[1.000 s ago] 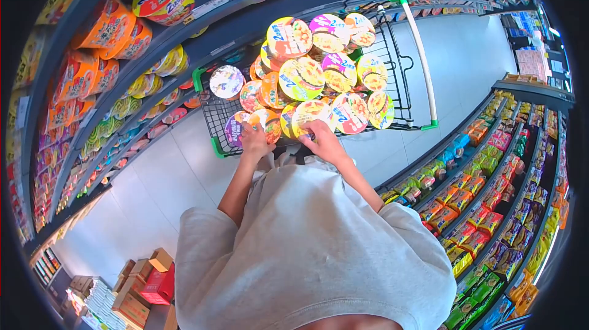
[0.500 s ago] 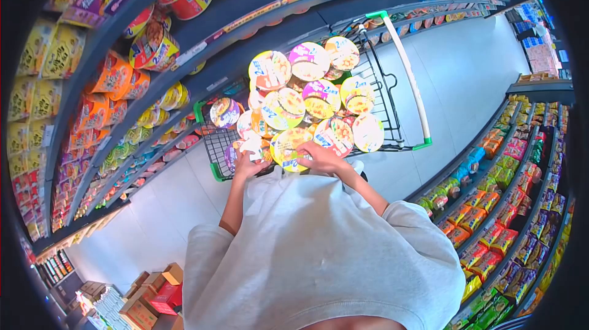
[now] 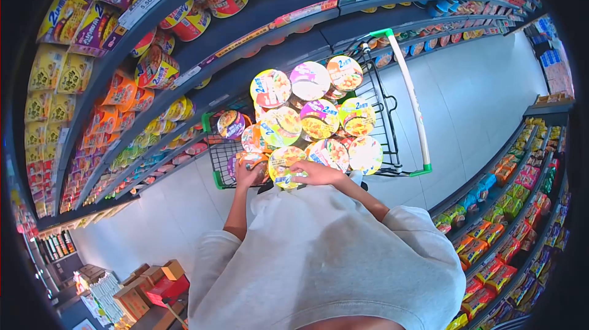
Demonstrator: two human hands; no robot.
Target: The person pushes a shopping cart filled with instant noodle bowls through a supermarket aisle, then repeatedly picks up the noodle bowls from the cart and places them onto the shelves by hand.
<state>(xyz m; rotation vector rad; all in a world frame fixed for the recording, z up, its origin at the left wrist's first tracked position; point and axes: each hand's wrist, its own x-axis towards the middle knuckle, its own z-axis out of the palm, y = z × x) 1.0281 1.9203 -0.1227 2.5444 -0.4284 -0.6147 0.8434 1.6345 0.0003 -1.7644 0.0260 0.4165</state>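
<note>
A shopping cart (image 3: 402,84) in front of me is heaped with instant noodle cups, their round lids facing up. My right hand (image 3: 316,173) has its fingers on the rim of a yellow noodle cup (image 3: 283,163) at the near side. To the left, my left hand (image 3: 248,173) is curled over an orange noodle cup (image 3: 262,170), whose lower part is hidden. Behind these two stand more cups, among them a green-rimmed one (image 3: 281,126) and a purple one (image 3: 319,118). Another purple cup (image 3: 231,124) lies apart at the cart's left end.
Shelves of noodle cups and packets (image 3: 67,78) curve along the left and far side. More shelves with bagged noodles (image 3: 491,226) stand at the right. Cardboard boxes (image 3: 135,296) are stacked at lower left on the pale floor (image 3: 478,91).
My view has shifted, so the cart and shelves sit slightly lower in the picture. A bright white patch by my left hand is gone. Both hands stay at the near cups.
</note>
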